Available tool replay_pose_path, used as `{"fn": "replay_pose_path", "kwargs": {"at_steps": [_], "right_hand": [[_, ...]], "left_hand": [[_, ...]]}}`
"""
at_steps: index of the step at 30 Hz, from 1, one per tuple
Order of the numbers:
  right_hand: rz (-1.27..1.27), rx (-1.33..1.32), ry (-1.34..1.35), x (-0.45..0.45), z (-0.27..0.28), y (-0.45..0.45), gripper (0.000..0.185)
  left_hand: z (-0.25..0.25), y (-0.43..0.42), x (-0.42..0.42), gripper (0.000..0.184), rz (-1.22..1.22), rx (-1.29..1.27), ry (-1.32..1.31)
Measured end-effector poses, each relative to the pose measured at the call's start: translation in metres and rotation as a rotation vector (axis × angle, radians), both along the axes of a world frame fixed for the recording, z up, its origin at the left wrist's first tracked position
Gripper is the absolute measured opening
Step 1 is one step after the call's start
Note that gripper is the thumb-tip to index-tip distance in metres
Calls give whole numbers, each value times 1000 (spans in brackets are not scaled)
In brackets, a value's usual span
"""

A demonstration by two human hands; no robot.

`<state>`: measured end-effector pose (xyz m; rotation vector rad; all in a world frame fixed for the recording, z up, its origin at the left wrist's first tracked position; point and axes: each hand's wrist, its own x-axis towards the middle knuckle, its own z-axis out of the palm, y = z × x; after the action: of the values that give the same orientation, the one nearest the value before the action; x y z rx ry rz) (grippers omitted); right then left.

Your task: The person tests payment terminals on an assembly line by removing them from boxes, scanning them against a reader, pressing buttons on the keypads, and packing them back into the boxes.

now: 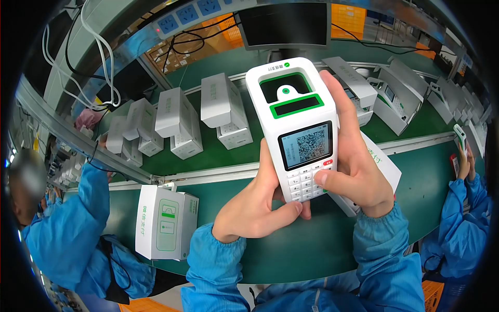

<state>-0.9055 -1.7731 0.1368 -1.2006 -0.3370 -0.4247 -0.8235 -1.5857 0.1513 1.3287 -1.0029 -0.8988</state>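
A white and green payment terminal (275, 119) is held up over the green bench, its screen showing a QR code above a keypad. My left hand (254, 205) wraps round its lower left side, the thumb near the bottom keys. Along the right side my right hand (356, 164) grips it, with the thumb on or just over the keypad's right keys. Behind my right hand lies a white box (382, 161), partly hidden. To the left of my left hand stands a closed white box (165, 222) printed with a terminal outline.
Several white boxes (179, 119) stand on the conveyor belt (218, 153); an open one (397, 99) at right holds a terminal. A monitor (283, 26) stands behind. Co-workers in blue sleeves (67, 223) sit left and right; the right one holds a terminal (460, 136).
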Motion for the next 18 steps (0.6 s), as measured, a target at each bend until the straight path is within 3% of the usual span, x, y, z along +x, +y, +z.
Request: {"fn": "replay_pose_path", "kwargs": {"at_steps": [12,18], "right_hand": [[-24,-104,-67,-2,-4,-3,115],[30,31,1,-9,6,-5,124]], "left_hand": [[-1,1,-3,103,36,43,82],[2,-7,-9,104,19,77,81]]}}
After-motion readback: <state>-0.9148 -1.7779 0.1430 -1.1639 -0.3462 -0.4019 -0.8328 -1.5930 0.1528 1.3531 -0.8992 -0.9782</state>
